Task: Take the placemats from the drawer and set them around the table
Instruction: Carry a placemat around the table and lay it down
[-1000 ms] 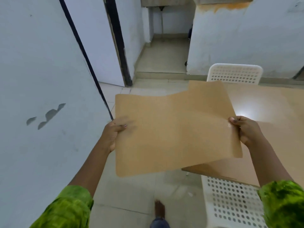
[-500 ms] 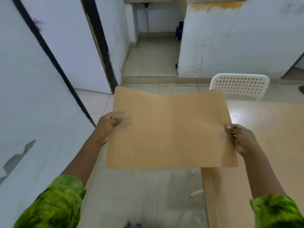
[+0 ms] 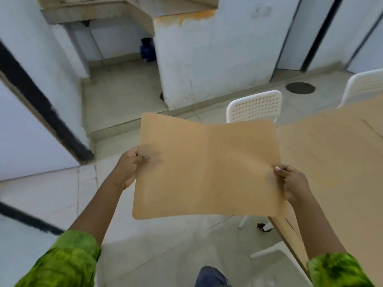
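Note:
A tan rectangular placemat (image 3: 207, 168) hangs in the air in front of me, slightly bent along its middle. My left hand (image 3: 129, 168) pinches its left edge, thumb on top. My right hand (image 3: 292, 183) grips its right edge. The mat's right side overlaps the near left corner of the light wooden table (image 3: 335, 162), which fills the right of the view. Whether more than one mat is in my hands I cannot tell.
A white perforated chair (image 3: 255, 106) stands at the table's far left side, and another white chair (image 3: 364, 85) at the far right. A white chair seat (image 3: 275, 257) shows below the table edge. White walls and a black-framed door lie left; tiled floor below.
The view has swung right and forward along the floor toward the table. The placemat stays held by both hands and is now lower right, nearer the table corner.

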The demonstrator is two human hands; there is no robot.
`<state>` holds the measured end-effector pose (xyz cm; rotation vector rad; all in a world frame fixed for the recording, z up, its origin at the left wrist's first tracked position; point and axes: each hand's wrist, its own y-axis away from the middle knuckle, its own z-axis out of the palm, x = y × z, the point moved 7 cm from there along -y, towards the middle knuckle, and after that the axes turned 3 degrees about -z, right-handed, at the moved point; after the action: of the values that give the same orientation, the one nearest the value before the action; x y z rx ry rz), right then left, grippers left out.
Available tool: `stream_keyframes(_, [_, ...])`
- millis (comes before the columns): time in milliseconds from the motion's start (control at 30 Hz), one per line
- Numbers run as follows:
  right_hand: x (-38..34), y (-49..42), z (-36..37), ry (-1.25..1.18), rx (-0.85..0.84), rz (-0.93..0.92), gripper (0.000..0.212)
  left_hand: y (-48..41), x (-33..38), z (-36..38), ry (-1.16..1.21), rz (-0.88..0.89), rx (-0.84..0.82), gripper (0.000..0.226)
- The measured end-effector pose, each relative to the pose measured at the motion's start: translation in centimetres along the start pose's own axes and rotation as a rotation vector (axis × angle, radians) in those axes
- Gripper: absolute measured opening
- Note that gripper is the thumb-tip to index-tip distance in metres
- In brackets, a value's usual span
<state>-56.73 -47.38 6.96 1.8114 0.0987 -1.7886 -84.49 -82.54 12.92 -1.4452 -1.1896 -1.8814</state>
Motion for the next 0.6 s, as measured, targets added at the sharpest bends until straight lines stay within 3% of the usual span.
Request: stream_keyframes(600, [-4.1, -16.5, -1.8, -0.166, 0.45, 0.0, 0.021, -31.9, 10.2, 16.2, -0.132, -0.015, -0.345, 0.03])
